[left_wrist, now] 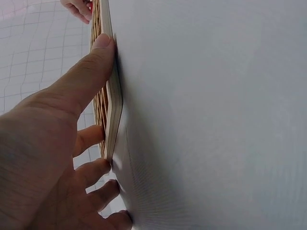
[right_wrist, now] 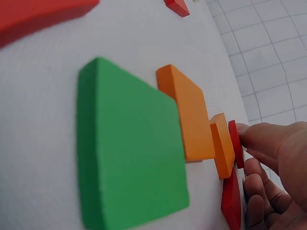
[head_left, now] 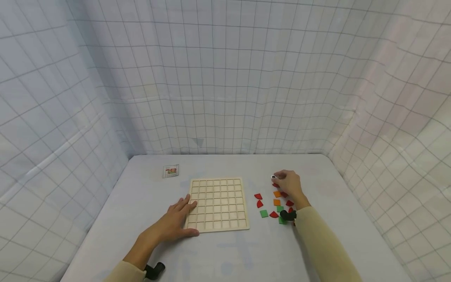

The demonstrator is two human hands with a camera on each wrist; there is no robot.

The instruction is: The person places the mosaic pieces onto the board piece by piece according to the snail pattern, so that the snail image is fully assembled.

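My left hand [head_left: 174, 221] rests with spread fingers along the left side of a pale wooden grid board [head_left: 216, 231]. Its thumb [left_wrist: 91, 67] touches the board's near edge. Right of the board, my right hand [head_left: 289, 183] reaches down with bent fingers and touches a thin red piece [right_wrist: 235, 143] at its fingertips. A small white and black spot [head_left: 273, 177] shows there too; whether it belongs to that piece I cannot tell. Close by lie orange squares [right_wrist: 187, 115], green squares [right_wrist: 139, 148] and other red fan-shaped pieces [head_left: 273, 214]. The right wrist and its strap partly hide this group.
A small picture card [head_left: 170, 171] lies at the back left of the white table [head_left: 218, 260]. Gridded white cloth [head_left: 218, 90] hangs behind the table and along both sides. A green square [head_left: 264, 214] lies between the board and the group of pieces.
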